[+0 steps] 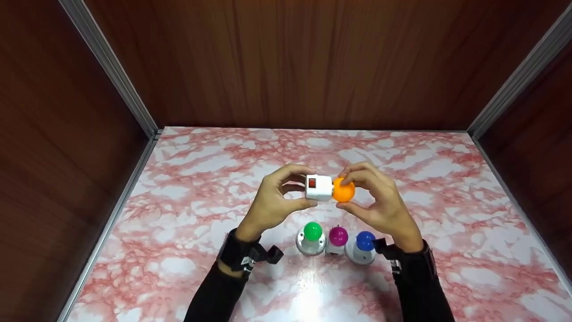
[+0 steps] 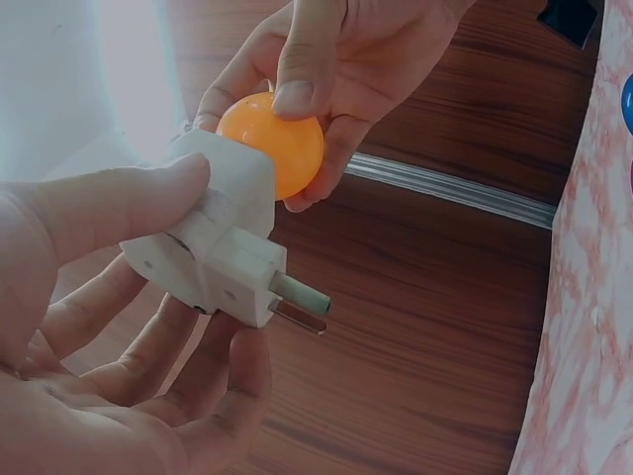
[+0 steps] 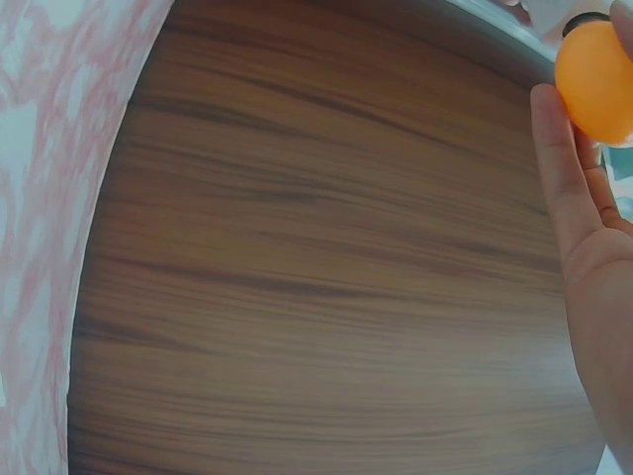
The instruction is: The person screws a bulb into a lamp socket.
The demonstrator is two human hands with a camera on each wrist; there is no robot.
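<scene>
Above the table, my left hand (image 1: 275, 197) grips a white plug-in bulb socket (image 1: 319, 188) with a red switch on one face. Two metal prongs (image 2: 302, 297) stick out of it in the left wrist view. An orange light bulb (image 1: 343, 190) sits at the socket's mouth, its base mostly hidden there. Thumb and fingers of my right hand (image 1: 380, 201) pinch the bulb's round glass. How far the bulb is screwed in, I cannot tell. The right wrist view catches the orange bulb (image 3: 598, 84) at its upper right edge.
Just below the hands stand a green bulb (image 1: 313, 231) in a round white holder (image 1: 310, 248), a magenta bulb (image 1: 338, 236) in a white socket, and a blue bulb (image 1: 365, 240) in another round holder (image 1: 361, 256). Brown wood-grain panels (image 1: 286, 67) wall in the marbled table (image 1: 201, 179).
</scene>
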